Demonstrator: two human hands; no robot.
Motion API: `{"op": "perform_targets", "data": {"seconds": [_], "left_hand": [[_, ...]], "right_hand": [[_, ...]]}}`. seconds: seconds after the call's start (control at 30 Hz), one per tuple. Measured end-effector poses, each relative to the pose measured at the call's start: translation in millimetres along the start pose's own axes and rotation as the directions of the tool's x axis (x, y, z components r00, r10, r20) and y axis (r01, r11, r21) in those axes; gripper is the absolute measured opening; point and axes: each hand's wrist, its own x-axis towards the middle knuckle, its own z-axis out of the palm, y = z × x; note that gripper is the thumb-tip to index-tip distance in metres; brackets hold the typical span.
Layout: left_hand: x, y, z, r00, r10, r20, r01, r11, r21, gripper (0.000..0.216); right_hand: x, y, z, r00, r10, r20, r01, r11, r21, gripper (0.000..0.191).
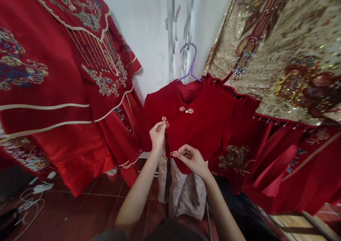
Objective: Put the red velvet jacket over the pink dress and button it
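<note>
A small red velvet jacket point(207, 120) hangs on a purple hanger point(189, 61) in front of me, over a pale pink brocade skirt point(183, 191). My left hand point(157, 134) is closed in a pinch on the jacket's side edge just below a pearl clasp point(165, 120). My right hand point(192, 159) is pinched on a lower pearl clasp point(173, 153) at the jacket's hem. Another pearl clasp point(186, 110) sits at the collar.
A large red embroidered robe point(61, 91) hangs at the left, a gold sequinned garment point(287, 45) with red skirts at the right. A white wall and metal rack point(170, 27) stand behind. White cable point(29, 202) lies on the dark red tiled floor.
</note>
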Motion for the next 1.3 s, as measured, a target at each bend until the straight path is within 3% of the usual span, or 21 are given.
{"op": "perform_targets", "data": {"seconds": [0.1, 0.17, 0.23, 0.3, 0.37, 0.5, 0.57, 0.67, 0.77, 0.9, 0.97, 1.03, 1.1, 1.23, 1.3], "left_hand": [[-4, 1, 4, 0.996, 0.08, -0.03, -0.078, 0.994, 0.079, 0.033], [-9, 11, 10, 0.962, 0.268, -0.051, -0.249, 0.94, 0.232, 0.039], [-12, 28, 18, 0.86, 0.503, 0.09, -0.491, 0.764, 0.418, 0.037], [-11, 49, 27, 0.7, 0.61, 0.371, -0.702, 0.493, 0.514, 0.031], [-5, 68, 36, 0.556, 0.572, 0.603, -0.819, 0.256, 0.514, 0.029], [14, 89, 48, 0.376, 0.455, 0.807, -0.902, -0.019, 0.431, 0.024], [22, 94, 50, 0.325, 0.416, 0.849, -0.921, -0.064, 0.384, 0.021], [28, 101, 51, 0.275, 0.385, 0.881, -0.95, -0.034, 0.311, 0.016], [33, 108, 52, 0.179, 0.347, 0.921, -0.979, -0.032, 0.203, 0.012], [44, 108, 57, 0.016, 0.289, 0.957, -0.978, -0.193, 0.074, 0.016], [49, 105, 58, -0.038, 0.257, 0.966, -0.955, -0.294, 0.04, 0.023], [52, 103, 58, -0.051, 0.244, 0.968, -0.936, -0.35, 0.039, 0.03], [50, 101, 57, 0.008, 0.288, 0.957, -0.935, -0.338, 0.11, 0.031], [37, 100, 56, 0.291, 0.459, 0.84, -0.879, -0.22, 0.424, 0.031], [29, 98, 55, 0.406, 0.521, 0.751, -0.796, -0.202, 0.571, 0.039]], "right_hand": [[-5, -7, -9, 0.998, 0.026, 0.052, -0.024, 0.999, -0.035, 0.025], [-10, -13, -20, 0.991, 0.051, 0.127, -0.042, 0.997, -0.066, 0.025], [-16, -19, -31, 0.98, 0.068, 0.188, -0.052, 0.995, -0.091, 0.025], [-21, -24, -41, 0.974, 0.071, 0.214, -0.05, 0.993, -0.103, 0.024], [-26, -27, -49, 0.974, 0.056, 0.219, -0.034, 0.994, -0.103, 0.021], [-35, -32, -63, 0.986, 0.028, 0.166, -0.01, 0.994, -0.106, 0.019], [-39, -34, -71, 0.99, 0.025, 0.138, -0.009, 0.993, -0.12, 0.021], [-42, -38, -82, 0.992, 0.037, 0.124, -0.017, 0.986, -0.163, 0.02], [-38, -41, -90, 1.0, 0.001, 0.004, 0.0, 0.977, -0.215, 0.022], [-21, -52, -95, 0.966, -0.122, -0.229, 0.045, 0.947, -0.319, 0.024], [-9, -65, -95, 0.929, -0.182, -0.323, 0.046, 0.92, -0.388, 0.025], [4, -82, -92, 0.893, -0.247, -0.376, 0.063, 0.896, -0.44, 0.025], [20, -101, -85, 0.864, -0.326, -0.383, 0.127, 0.878, -0.461, 0.026], [60, -131, -57, 0.805, -0.497, -0.324, 0.32, 0.824, -0.468, 0.031], [78, -136, -40, 0.847, -0.473, -0.243, 0.344, 0.837, -0.426, 0.04]]}}
